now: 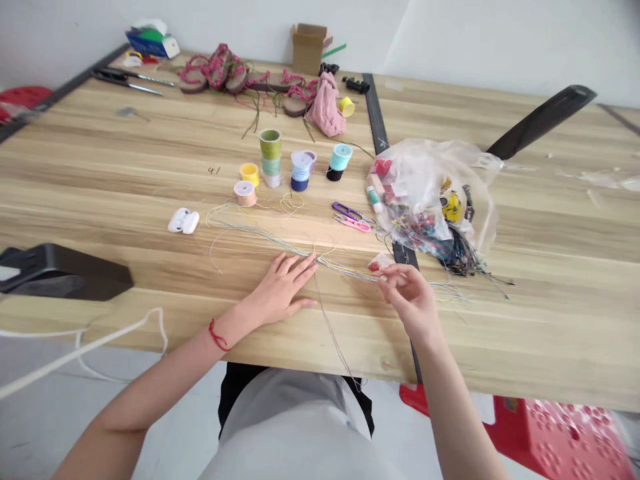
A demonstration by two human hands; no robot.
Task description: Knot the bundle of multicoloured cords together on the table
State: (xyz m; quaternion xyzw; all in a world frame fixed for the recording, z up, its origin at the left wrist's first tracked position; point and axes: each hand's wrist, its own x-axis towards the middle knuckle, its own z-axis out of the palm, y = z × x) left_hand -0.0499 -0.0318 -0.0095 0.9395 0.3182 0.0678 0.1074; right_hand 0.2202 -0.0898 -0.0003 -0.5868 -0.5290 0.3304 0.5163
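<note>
A bundle of thin coloured threads (260, 233) lies across the wooden table (100, 180). My left hand (280, 290) rests flat on the table with its fingers stretched out, fingertips pressing on the threads. My right hand (410, 297) pinches the same bundle between thumb and fingers a little further right. One loose strand hangs off the table's front edge toward my lap. Several thread spools (273, 163) stand behind the threads, and small purple and pink snips (350, 217) lie beside them.
A clear plastic bag (435, 193) of beads and cords lies right of centre. White earbud case (183, 221) at left, a black object (60, 270) at the left edge. Pink woven pieces (225, 70), a cardboard box (307, 47) and scissors (125, 80) sit at the back. A red crate (550, 433) is below.
</note>
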